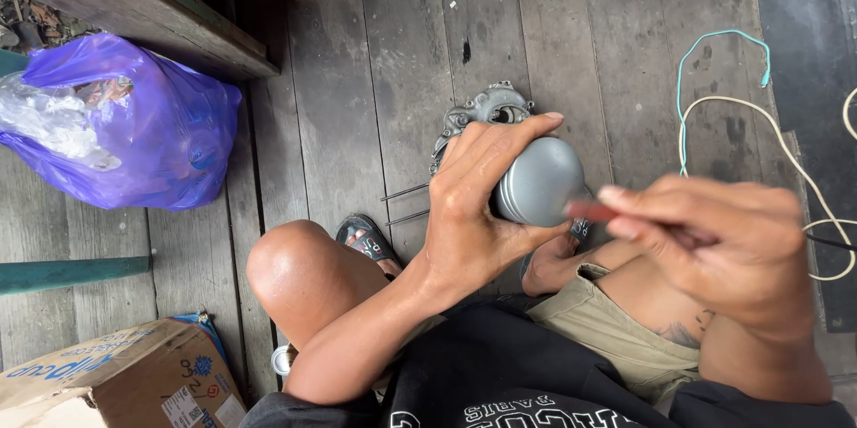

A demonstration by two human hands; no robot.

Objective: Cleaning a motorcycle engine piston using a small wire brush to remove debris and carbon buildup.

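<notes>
Wooden plank floor [357, 80] spans the view; the landmark is the grey round metal part [538, 182], a piston-like cylinder with grooves near its rim, held above the floor at mid-frame. Up and left of it lies a purple plastic bag [152, 138]; far down-left, a cardboard box [107, 383]. Just behind it, partly hidden, a grey cast metal cover [486, 111] rests on the floor. Right of it, cream and teal wires [714, 98] loop. Left hand [469, 214] wraps the part firmly. Right hand [714, 241] pinches a thin red-tipped tool [591, 210], tip touching the part's face. Judged: work on the face is underway, extent unclear. Tool blurred; kind indeterminate.
</notes>
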